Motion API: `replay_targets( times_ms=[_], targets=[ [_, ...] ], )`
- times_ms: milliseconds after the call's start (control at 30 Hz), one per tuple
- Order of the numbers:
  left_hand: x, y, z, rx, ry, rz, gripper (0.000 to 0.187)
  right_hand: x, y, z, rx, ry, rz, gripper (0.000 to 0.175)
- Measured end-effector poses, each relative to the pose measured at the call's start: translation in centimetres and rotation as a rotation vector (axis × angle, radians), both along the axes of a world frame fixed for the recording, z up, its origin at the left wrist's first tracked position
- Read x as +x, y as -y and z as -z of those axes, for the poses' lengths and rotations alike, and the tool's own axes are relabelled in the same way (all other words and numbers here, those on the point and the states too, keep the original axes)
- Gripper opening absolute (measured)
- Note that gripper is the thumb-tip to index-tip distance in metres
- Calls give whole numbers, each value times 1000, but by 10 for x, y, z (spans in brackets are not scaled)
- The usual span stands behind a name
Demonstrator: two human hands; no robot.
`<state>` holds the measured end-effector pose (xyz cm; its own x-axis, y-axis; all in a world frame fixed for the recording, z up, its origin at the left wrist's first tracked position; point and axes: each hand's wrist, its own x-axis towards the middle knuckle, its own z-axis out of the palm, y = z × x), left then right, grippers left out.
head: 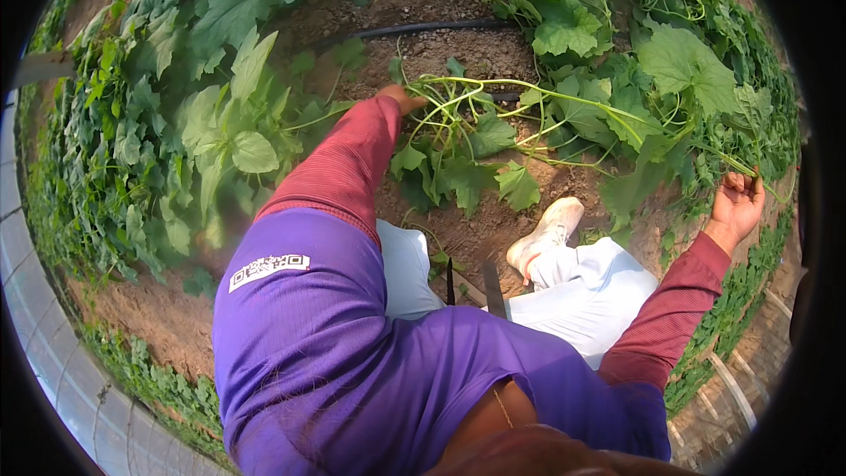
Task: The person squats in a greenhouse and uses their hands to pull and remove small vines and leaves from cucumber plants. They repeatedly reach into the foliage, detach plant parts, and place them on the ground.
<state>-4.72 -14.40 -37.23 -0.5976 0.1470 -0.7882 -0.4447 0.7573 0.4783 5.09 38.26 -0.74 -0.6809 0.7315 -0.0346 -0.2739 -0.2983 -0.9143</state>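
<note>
My left hand [402,98] is low among the plants at the near end of a bunch of long green vine stems [456,96]; its fingers are partly hidden, so its hold is unclear. The stems stretch right across the soil, with lobed leaves [492,135] hanging from them. At the far right, my right hand [737,198] pinches the thin tip of a vine [733,162] between thumb and fingers, palm turned up.
Dense leafy vines [125,139] cover the left side, with more foliage [687,66] at the upper right. A black irrigation hose [429,27] crosses the soil. My shoe [547,231] rests on the ground below the stems.
</note>
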Motion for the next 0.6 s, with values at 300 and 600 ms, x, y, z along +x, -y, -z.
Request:
replay_targets(
  times_ms=[300, 600],
  targets=[
    [12, -9, 33, -202, -212, 163, 42, 0, -12, 1, -14, -16, -32, 21],
    [7, -4, -14, -135, 35, 125, 104, 6, -37, 4, 27, -31, -85, 23]
  ],
)
